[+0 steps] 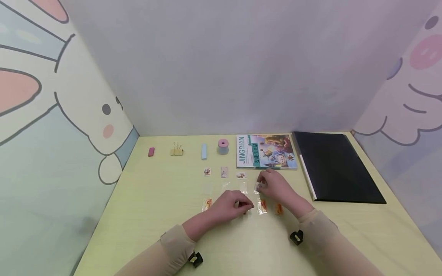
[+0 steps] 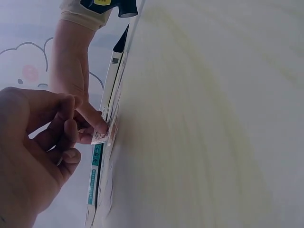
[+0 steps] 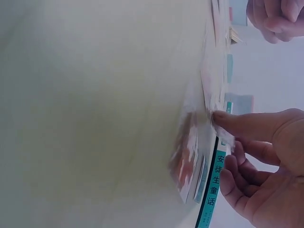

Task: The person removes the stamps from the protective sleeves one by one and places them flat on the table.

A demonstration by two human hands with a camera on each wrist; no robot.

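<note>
My right hand [image 1: 274,186] pinches a small picture card [image 1: 258,186] between thumb and fingers, low over the table. Clear plastic shows at the same spot in the right wrist view; whether the card is inside it or on top, I cannot tell. My left hand [image 1: 229,206] hovers just above the table, its fingers loosely curled. In the left wrist view nothing shows between the left fingers [image 2: 70,130]. Partly beneath that hand lies a small packet. Clear packets with orange contents, one [image 1: 262,206] between the hands, form a front row. Behind them lie clear bags [image 1: 243,187].
Small picture cards [image 1: 224,172] lie behind the bags. Farther back are a dark pink block [image 1: 151,151], a yellow binder clip [image 1: 177,151], a light blue strip [image 1: 204,151] and a pink-and-blue cylinder [image 1: 223,147]. A book [image 1: 267,151] and a black folder [image 1: 338,166] lie rightward.
</note>
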